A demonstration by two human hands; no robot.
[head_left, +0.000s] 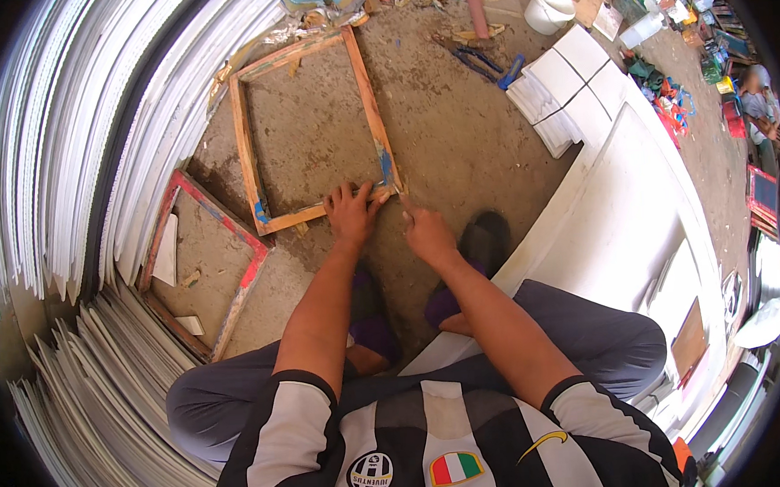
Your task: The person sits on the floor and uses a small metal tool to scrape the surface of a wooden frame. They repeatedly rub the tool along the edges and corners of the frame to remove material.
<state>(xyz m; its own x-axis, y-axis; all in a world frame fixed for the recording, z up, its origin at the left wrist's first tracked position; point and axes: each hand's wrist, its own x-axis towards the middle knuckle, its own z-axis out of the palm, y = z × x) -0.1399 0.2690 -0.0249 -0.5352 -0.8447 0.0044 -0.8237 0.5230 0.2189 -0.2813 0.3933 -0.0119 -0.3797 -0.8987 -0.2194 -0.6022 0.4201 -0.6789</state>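
A wooden frame [245, 145] lies on the brown floor ahead of me, with blue patches near its two lower corners. My left hand [351, 212] holds its near bar, the fingers bent over the wood close to the right corner. Just outside that corner is my right hand [429, 233], closed with the index finger pointing toward the joint. Something thin and pale seems to stick out of it at the corner, too small to name. Nearer on the left, a second wooden frame [254, 261] with red paint leans at an angle by the stacked sheets.
Tall stacks of white sheets [58, 129] line the left side. To the right lie a bound white stack [580, 79] and a large white panel [618, 223]. Dark-handled pliers [477, 61] and a white bucket [550, 8] are farther off. Another person [760, 105] sits at far right.
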